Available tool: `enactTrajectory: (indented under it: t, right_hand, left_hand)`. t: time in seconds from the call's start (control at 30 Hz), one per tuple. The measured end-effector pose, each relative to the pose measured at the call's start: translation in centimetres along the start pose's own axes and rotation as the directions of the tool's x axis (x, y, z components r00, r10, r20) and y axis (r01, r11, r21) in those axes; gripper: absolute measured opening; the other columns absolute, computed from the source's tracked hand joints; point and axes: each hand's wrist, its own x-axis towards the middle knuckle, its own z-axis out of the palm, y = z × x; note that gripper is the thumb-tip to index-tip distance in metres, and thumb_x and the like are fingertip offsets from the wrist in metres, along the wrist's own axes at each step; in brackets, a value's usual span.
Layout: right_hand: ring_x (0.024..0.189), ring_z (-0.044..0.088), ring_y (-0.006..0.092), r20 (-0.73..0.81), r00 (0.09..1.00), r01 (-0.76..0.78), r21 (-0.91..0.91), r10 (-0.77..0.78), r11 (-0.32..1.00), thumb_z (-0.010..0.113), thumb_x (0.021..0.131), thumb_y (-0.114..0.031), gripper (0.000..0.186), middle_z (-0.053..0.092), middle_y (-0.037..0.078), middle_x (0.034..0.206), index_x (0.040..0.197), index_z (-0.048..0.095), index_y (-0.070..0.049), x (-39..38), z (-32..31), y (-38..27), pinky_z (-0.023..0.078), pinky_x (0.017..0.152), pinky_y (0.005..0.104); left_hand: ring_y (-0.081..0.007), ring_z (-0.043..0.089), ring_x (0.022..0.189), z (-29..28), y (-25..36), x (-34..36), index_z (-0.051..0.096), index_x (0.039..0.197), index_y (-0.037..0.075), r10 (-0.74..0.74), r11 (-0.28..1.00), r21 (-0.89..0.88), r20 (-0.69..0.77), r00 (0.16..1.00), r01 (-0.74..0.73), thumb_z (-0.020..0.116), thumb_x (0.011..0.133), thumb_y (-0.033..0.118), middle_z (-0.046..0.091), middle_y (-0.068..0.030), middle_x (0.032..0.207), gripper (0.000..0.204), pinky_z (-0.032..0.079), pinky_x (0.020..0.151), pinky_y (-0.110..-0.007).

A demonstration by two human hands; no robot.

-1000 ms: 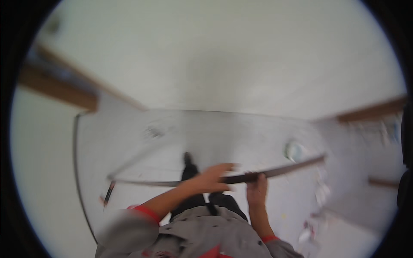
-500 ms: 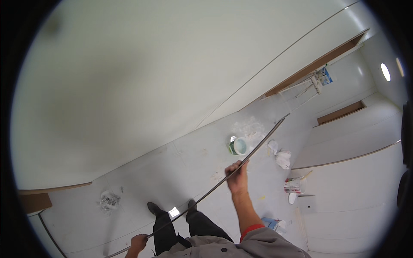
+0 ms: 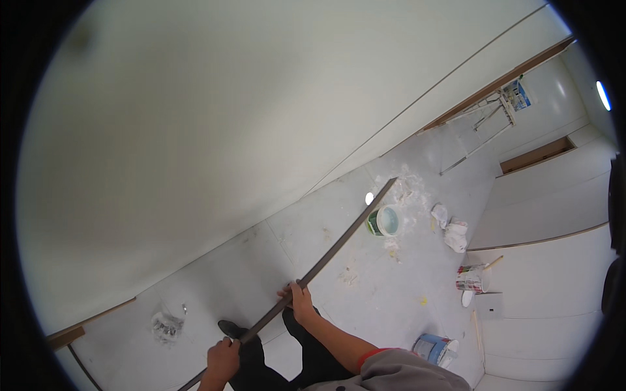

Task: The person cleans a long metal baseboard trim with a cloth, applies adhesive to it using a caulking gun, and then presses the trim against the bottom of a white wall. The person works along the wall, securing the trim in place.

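Observation:
A long, thin dark grey strip runs slantwise across the head view, from the lower left up to a pointed far end beside the green bucket. My left hand is closed around it near the bottom edge. Farther up, my right hand grips the same strip, thumb on top and fingers curled beneath. The strip's broad flat face shows, and its near end is cut off by the picture's lower edge. Below it are my dark trousers and shoes.
A large white wall fills the left. A green bucket stands on the grey floor amid white dust. Rightward are white bags, a red-and-white bucket and a blue bucket. A stepladder stands far off; a plastic bag lies left.
My right hand has come down and left, nearer my left hand, which has risen slightly. The strip has turned its broad face into view, and its far end has shifted left.

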Motion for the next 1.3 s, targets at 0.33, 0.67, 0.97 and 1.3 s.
enactTrajectory:
  t: [0.33,0.67,0.97,1.3]
  right_hand:
    - [0.084,0.067,0.0321,-0.174,0.984,0.047,0.029,-0.042,0.998,0.053,0.098,-0.028,0.037,0.058,0.018,0.098,0.116,0.043,0.003,34.1,-5.7,-2.0,0.062,0.075,0.0526]
    - [0.090,0.070,0.0274,0.067,0.960,0.280,-0.173,-0.273,0.944,0.064,0.089,-0.017,0.026,0.062,0.013,0.096,0.104,0.050,0.000,52.2,-7.4,9.1,0.062,0.074,0.0478]
    - [0.094,0.064,0.0261,0.067,0.947,0.320,-0.288,-0.315,0.902,0.065,0.088,-0.019,0.054,0.057,0.015,0.110,0.130,0.037,0.001,55.2,-6.3,6.0,0.063,0.072,0.0450]
    - [0.101,0.064,0.0258,0.079,0.930,0.369,-0.163,-0.360,0.915,0.061,0.091,-0.017,0.070,0.058,0.013,0.120,0.152,0.026,-0.012,57.8,-7.4,2.8,0.062,0.075,0.0452]
  left_hand:
    - [-0.0335,0.061,0.086,20.9,-26.5,0.7,0.067,0.098,0.011,-0.288,0.950,0.095,-0.108,0.952,0.298,0.068,0.085,0.018,0.062,-0.0123,0.090,0.014,0.048,0.082,-0.047]
    - [-0.0323,0.062,0.079,31.8,-27.1,25.2,0.066,0.086,0.008,0.076,0.994,-0.034,-0.477,0.875,-0.105,0.073,0.073,0.007,0.059,-0.0100,0.083,0.014,0.051,0.063,-0.045]
    - [-0.0315,0.062,0.079,33.0,-28.5,33.9,0.068,0.084,0.008,0.090,0.995,0.091,-0.510,0.856,-0.050,0.072,0.076,0.006,0.059,-0.0097,0.084,0.010,0.052,0.065,-0.045]
    - [-0.0336,0.064,0.081,33.1,-26.1,41.6,0.069,0.087,0.007,0.068,0.995,0.100,-0.480,0.875,-0.022,0.072,0.078,0.010,0.060,-0.0106,0.088,0.010,0.052,0.070,-0.047]
